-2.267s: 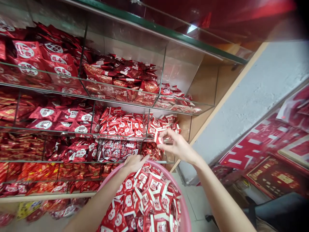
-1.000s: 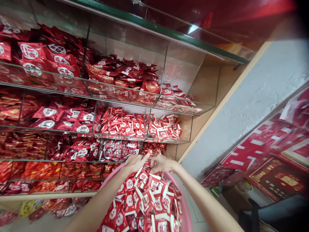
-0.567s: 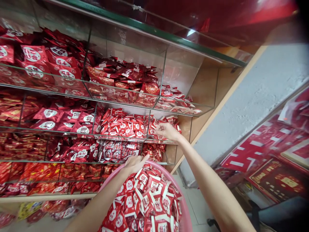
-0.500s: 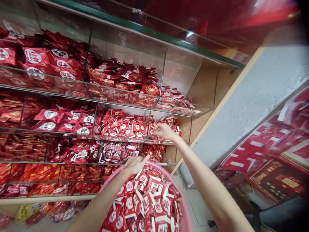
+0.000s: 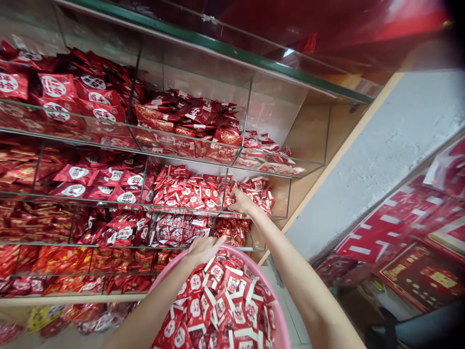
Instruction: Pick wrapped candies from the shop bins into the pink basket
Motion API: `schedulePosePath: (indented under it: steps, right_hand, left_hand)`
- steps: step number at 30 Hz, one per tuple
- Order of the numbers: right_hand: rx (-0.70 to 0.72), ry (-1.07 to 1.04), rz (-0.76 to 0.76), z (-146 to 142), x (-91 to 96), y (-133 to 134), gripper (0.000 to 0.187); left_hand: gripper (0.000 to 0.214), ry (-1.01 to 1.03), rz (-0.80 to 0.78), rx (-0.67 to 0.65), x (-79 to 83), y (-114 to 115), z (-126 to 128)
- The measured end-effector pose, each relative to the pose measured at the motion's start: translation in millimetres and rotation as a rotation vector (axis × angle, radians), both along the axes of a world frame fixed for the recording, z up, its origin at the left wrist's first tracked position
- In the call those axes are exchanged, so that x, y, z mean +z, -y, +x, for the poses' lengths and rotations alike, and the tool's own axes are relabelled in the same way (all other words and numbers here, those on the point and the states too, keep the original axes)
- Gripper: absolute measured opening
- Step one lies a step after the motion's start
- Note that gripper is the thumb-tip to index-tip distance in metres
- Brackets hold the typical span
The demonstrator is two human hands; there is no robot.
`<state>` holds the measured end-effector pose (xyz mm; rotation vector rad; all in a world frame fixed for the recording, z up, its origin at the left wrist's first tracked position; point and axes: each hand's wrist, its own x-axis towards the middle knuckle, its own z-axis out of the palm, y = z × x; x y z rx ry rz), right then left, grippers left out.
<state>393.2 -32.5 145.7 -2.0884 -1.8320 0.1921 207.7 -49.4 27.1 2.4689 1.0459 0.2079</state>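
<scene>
A round pink basin [image 5: 281, 310] sits at the bottom centre, heaped with small red-and-white sachets [image 5: 221, 308]. My left hand [image 5: 205, 249] is closed over its far rim, thumb stretched to the right above the sachets; the fingers beyond the rim are partly hidden. My right hand [image 5: 242, 201] reaches to the front of a shelf compartment at the right end, beside a pile of similar red-and-white packets [image 5: 263, 191]. Its thumb and forefinger are apart, and no packet shows in its grasp.
Glass-fronted shelves [image 5: 109, 201] full of red packets stretch to the left. A thick glass shelf edge [image 5: 218, 46] crosses above. On the right are a pale wall [image 5: 348, 179], red printed goods [image 5: 385, 228] and a dark red box [image 5: 425, 276].
My right hand has shifted slightly left and down at the compartment, its fingers spreading from a closer pinch. My left hand keeps its place on the basin's rim.
</scene>
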Motion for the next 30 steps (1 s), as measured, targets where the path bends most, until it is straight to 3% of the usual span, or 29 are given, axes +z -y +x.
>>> schedulePosePath:
  steps: [9, 16, 22, 30]
  right_hand:
    - [-0.010, 0.004, -0.022, 1.4, -1.9, -1.2, 0.046]
    - [0.042, 0.040, -0.015, -0.5, 8.0, 5.2, 0.033]
    - [0.109, 0.031, -0.009, 5.3, 24.7, 30.1, 0.030]
    - [0.152, -0.161, 0.203, 21.6, 28.7, 68.6, 0.036]
  left_hand:
    - [0.082, -0.015, -0.030, 0.016, 3.0, 0.9, 1.1]
    - [0.080, -0.012, -0.020, 0.008, 4.1, 0.6, 0.1]
    - [0.081, -0.037, -0.025, 0.005, 8.2, 1.9, 1.2]
    - [0.083, -0.034, -0.014, 0.019, 7.0, 3.0, 3.2]
